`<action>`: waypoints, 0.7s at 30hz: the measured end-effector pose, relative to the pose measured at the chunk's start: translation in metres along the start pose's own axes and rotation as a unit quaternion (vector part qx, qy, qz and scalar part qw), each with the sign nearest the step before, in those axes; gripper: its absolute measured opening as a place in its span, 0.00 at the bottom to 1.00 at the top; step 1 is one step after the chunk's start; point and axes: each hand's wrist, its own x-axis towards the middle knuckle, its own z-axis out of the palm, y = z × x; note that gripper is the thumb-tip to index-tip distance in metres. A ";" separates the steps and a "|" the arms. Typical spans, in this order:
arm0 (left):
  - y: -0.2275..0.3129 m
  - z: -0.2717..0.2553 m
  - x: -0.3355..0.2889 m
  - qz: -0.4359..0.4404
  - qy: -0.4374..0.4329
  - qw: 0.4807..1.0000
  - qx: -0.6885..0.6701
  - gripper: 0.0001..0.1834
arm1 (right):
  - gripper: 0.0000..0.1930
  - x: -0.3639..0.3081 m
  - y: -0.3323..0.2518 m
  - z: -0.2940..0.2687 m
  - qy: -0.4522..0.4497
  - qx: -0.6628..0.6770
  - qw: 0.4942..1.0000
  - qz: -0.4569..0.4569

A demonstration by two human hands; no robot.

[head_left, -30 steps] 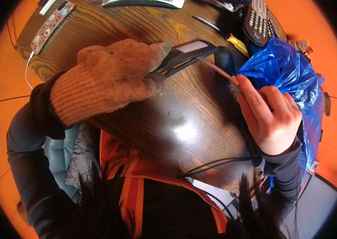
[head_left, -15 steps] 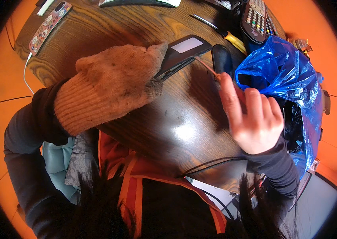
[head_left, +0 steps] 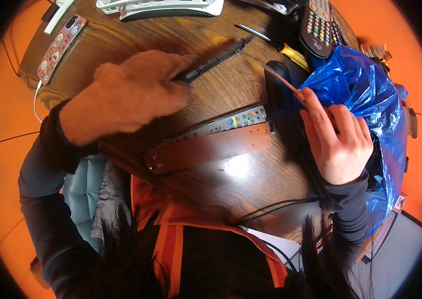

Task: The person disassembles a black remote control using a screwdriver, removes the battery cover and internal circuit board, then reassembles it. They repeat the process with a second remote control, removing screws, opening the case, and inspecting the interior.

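Observation:
My left hand point(head_left: 121, 94), in a brown knit glove, is closed on a long black plastic remote-control shell point(head_left: 216, 61), held edge-on above the table. My bare right hand point(head_left: 340, 137) pinches a thin, flat, slender tool point(head_left: 283, 79) pointing up and left. Its exact kind is hard to make out. On the table between my hands lies a brown circuit board point(head_left: 211, 148), apart from both. Behind its far edge shows a grey keypad point(head_left: 241, 119) with small coloured buttons.
A blue plastic bag point(head_left: 355, 84) stands at the right. Beyond the tool are a dark rounded piece point(head_left: 279, 82), a yellow-handled screwdriver point(head_left: 293, 54) and remote controls point(head_left: 318, 27). A phone point(head_left: 61, 49) with a white cable lies far left, white plastic parts point(head_left: 171, 10) at the back.
The black shell has come away from the board and keypad, which now lie on the table. My left hand has moved slightly left with the shell; my right hand has moved right with the tool.

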 end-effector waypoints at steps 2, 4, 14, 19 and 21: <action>-0.014 -0.005 0.006 -0.216 -0.149 0.899 -0.352 0.08 | 0.24 -0.010 -0.003 -0.005 -0.049 0.041 0.995 0.079; -0.022 -0.004 0.005 -0.216 -0.131 0.855 -0.452 0.13 | 0.26 -0.022 -0.011 -0.008 -0.059 0.090 0.987 0.117; -0.034 0.021 -0.007 -0.245 -0.119 0.685 -0.675 0.27 | 0.31 -0.044 -0.048 0.017 -0.156 0.152 0.956 0.195; -0.045 0.030 -0.006 -0.219 -0.148 0.659 -0.704 0.27 | 0.25 -0.036 -0.055 0.008 -0.177 0.070 0.966 0.173; -0.049 0.033 -0.007 -0.224 -0.148 0.665 -0.697 0.28 | 0.23 -0.030 -0.063 -0.003 -0.123 0.073 0.980 0.136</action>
